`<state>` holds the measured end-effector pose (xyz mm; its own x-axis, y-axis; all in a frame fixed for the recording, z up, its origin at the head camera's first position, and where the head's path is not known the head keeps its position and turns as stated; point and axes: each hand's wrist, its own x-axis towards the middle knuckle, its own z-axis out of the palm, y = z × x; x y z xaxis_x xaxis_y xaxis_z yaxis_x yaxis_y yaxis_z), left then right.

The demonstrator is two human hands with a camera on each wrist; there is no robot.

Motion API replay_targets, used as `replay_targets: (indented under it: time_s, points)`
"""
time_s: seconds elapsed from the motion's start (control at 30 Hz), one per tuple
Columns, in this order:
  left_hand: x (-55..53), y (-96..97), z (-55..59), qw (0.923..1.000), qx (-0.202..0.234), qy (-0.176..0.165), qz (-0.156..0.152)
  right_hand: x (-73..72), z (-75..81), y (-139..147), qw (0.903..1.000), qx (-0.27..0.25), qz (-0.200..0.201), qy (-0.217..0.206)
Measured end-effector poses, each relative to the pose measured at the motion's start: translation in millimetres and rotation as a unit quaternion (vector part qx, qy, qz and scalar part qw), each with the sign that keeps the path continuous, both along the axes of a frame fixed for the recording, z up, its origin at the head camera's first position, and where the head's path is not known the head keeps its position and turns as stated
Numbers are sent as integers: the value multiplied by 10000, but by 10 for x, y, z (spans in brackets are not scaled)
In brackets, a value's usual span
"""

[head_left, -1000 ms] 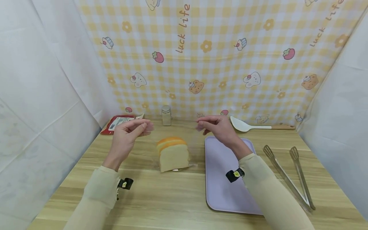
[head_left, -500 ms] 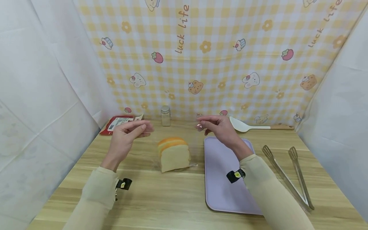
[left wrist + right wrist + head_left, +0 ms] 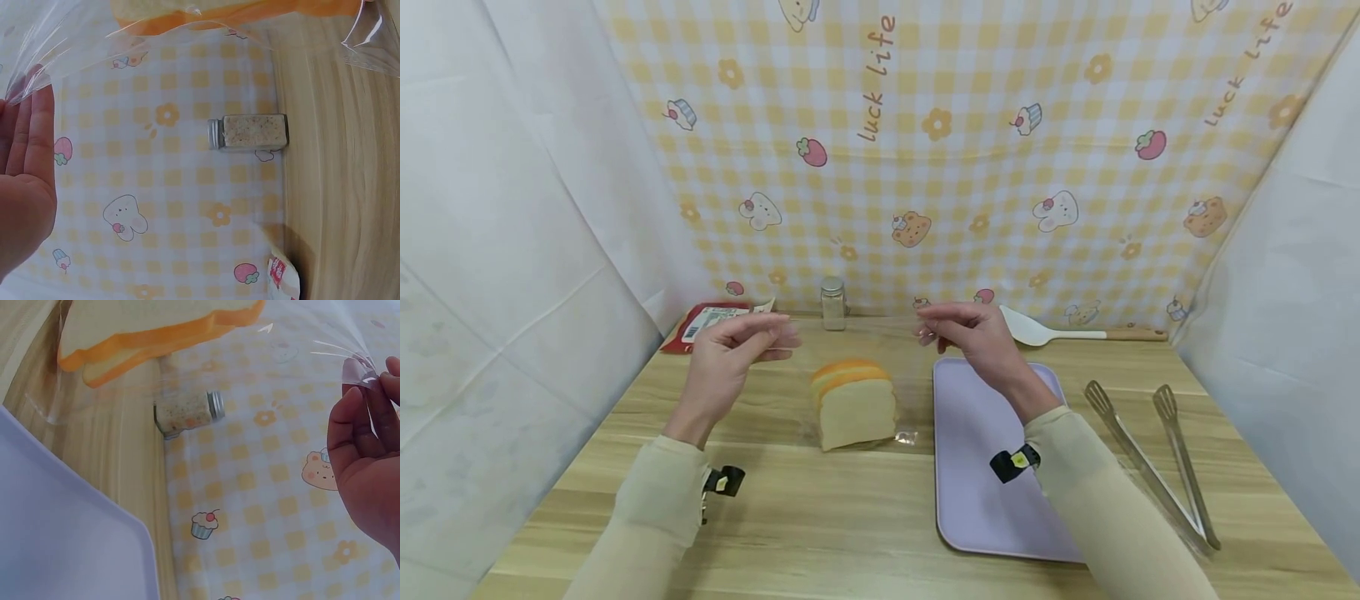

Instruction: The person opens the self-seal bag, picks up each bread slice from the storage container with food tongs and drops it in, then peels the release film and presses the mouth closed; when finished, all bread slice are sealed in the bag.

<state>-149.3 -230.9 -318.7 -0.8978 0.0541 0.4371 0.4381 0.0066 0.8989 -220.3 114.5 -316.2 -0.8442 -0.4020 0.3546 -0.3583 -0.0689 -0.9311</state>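
A clear plastic bag (image 3: 906, 437) with bread slices (image 3: 857, 412) in it hangs between my two hands. The slices are pale with orange crust and stand near the bag's bottom. My left hand (image 3: 726, 358) pinches the bag's upper left corner between thumb and fingers. At the upper right corner, my right hand (image 3: 981, 346) does the same. In the right wrist view, film bunches at the fingertips (image 3: 353, 397) of my right hand. Stretched film (image 3: 59, 44) runs from my left fingers in the left wrist view.
Behind the bag stands a glass seasoning jar (image 3: 833, 304) with a metal lid. A red packet (image 3: 692, 329) lies at the back left. To the right are a lilac tray (image 3: 970, 500), a white spatula (image 3: 1033, 327) with wooden handle, and metal tongs (image 3: 1180, 467).
Both hands stay almost in place. The bag's upper edge now shows as a line between them, and its lower right corner catches more light. The bread has shifted slightly right.
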Motion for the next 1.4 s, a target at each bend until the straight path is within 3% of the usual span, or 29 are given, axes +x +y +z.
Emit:
replay_targets:
  time_s: [0.4, 0.8, 1.07, 1.23, 1.4]
  points:
    - [-40, 23, -21, 9995, 300, -130, 44, 3, -11, 14, 9997, 36, -35, 234]
    - [-37, 30, -25, 9994, 234, -199, 167, -2, 3, 76, 9965, 682, 198, 440]
    - [-35, -2, -44, 9995, 306, -49, -5, -1, 18, 13, 9947, 900, -495, 29]
    - [-28, -27, -53, 10000, -40, 83, -31, 9, 42, -2, 9934, 824, -731, 312]
    - [-16, -32, -46, 9996, -283, 53, 19, 26, 56, 0, 9938, 812, -660, 388]
